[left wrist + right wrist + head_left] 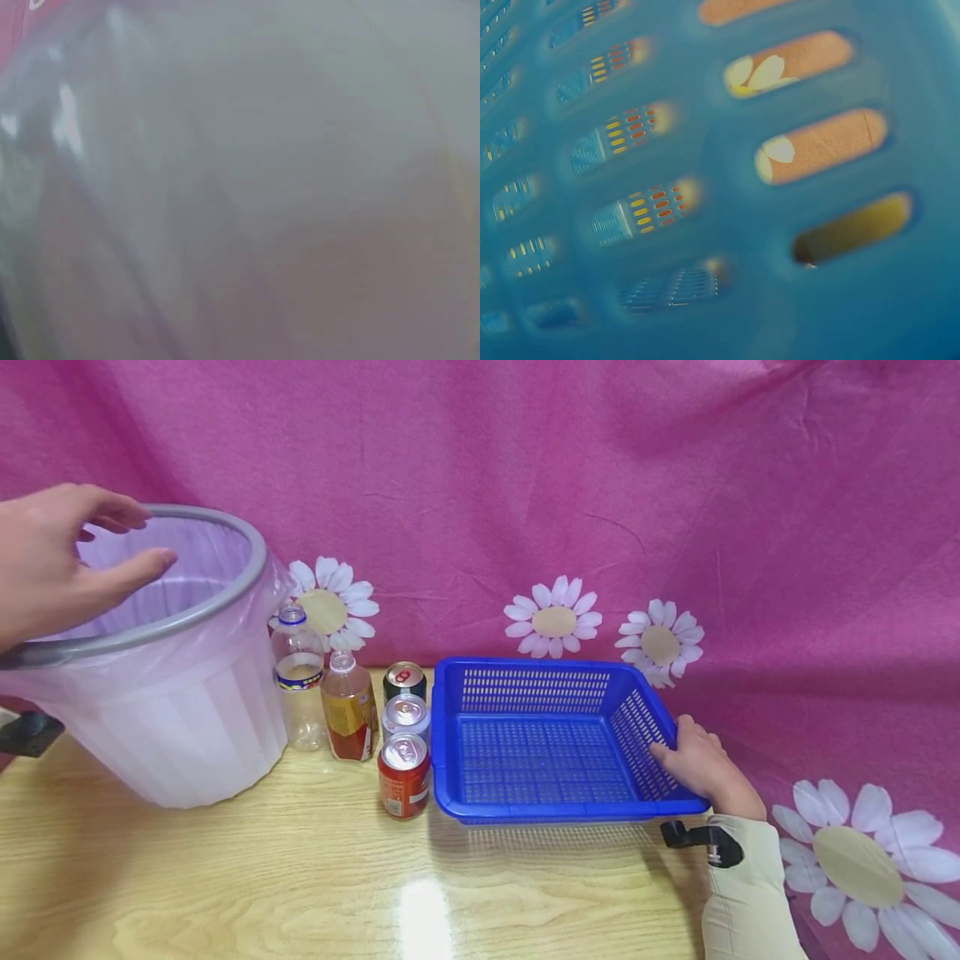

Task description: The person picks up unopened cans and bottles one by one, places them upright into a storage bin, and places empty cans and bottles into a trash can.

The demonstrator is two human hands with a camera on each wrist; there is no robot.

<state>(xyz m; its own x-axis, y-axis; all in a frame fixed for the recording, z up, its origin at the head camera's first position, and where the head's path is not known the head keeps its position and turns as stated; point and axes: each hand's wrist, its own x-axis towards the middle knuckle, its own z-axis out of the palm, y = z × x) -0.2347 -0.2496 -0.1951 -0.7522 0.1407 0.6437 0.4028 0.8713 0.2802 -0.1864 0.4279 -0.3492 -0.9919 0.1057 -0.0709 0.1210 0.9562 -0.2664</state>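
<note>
At the left, my left hand (71,556) is held over the rim of a white trash bin (202,727), thumb and fingers apart with nothing between them. A thin translucent bag (198,552) lines the bin under a grey rim ring; blurred pale plastic (247,150) fills the left wrist view. On the right, my right hand (701,764) grips the right side of a blue plastic basket (547,810), thumb over the inner side. The basket holds nothing. Its slotted wall (727,172) fills the right wrist view close up.
Between bin and basket stand a clear bottle (303,714), a bottle with reddish-brown contents (351,718), and a column of cans: dark green (405,679), silvery (406,714) and red (405,785). A pink cloth (450,510) with white flowers hangs behind the wooden table (300,877).
</note>
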